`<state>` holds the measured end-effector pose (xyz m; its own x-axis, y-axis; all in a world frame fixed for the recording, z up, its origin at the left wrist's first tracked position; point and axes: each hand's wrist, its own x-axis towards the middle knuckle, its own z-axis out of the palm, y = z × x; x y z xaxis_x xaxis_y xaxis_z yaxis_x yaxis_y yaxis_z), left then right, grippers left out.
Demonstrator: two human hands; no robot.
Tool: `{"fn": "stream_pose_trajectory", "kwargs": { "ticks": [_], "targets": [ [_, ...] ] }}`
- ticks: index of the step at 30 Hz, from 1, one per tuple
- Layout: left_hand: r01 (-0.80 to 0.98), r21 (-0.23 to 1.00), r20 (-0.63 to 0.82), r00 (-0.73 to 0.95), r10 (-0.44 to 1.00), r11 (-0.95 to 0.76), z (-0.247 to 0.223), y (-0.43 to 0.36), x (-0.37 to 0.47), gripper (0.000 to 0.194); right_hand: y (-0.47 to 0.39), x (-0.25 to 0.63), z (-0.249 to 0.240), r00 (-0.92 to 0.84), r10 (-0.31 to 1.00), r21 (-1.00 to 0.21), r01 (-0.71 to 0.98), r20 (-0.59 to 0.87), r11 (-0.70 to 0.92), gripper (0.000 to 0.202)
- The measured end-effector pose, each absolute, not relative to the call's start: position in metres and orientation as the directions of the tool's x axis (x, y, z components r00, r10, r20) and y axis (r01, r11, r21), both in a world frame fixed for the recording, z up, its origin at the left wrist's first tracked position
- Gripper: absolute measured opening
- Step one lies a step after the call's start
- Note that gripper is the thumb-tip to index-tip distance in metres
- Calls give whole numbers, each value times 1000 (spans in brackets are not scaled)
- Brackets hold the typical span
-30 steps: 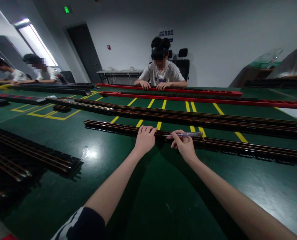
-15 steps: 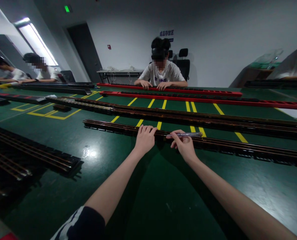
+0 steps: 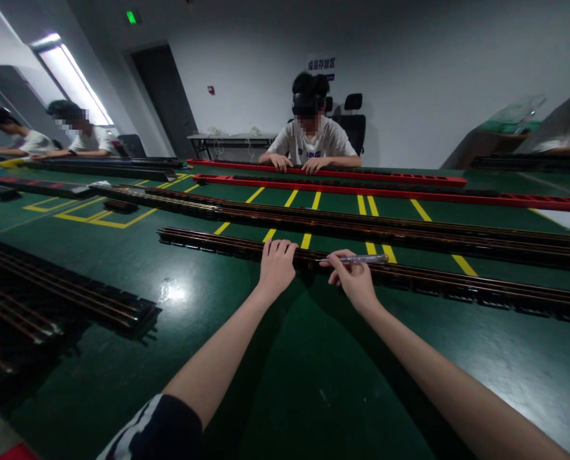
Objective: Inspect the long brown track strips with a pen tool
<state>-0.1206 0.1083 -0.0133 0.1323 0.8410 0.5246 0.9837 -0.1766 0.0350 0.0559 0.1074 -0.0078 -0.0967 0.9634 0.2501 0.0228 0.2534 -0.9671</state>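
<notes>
A long dark strip with copper-coloured rails (image 3: 448, 281) lies across the green table (image 3: 170, 358) before me. My left hand (image 3: 278, 265) is closed over the strip, its fingers bent across the far edge and the thumb hidden. Just to the right, my right hand (image 3: 351, 271) pinches a clear, pen-like tool (image 3: 369, 259) between thumb and fingers. The tool lies nearly level above the strip, its thin tip pointing left towards the part between my hands. Whether the tip touches the strip is too small to tell.
Behind the strip lie more dark railed strips (image 3: 314, 223) and red strips (image 3: 409, 194). Further dark strips (image 3: 64, 281) are at the left. A person (image 3: 314, 137) sits opposite with hands on a red strip; other people sit at far left and right.
My left hand has shifted very slightly to the left along the strip, and the strip's left end has moved slightly left too. The right hand keeps its hold on the tool.
</notes>
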Motion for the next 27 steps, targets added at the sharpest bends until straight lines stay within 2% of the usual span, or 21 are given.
{"fn": "stream_pose_trajectory", "kwargs": {
  "ticks": [10,17,27],
  "targets": [
    [986,125,558,25,829,-114,-15,111,-125,35,104,56,-6,-88,961,-962,50,263,268,37],
    [954,174,533,117,838,-244,-13,111,-126,43,103,56,-6,-6,962,-961,44,274,274,31],
    [933,182,476,194,858,-311,-10,108,-126,39,105,55,-6,-5,961,-960,51,275,275,28]
  ]
}}
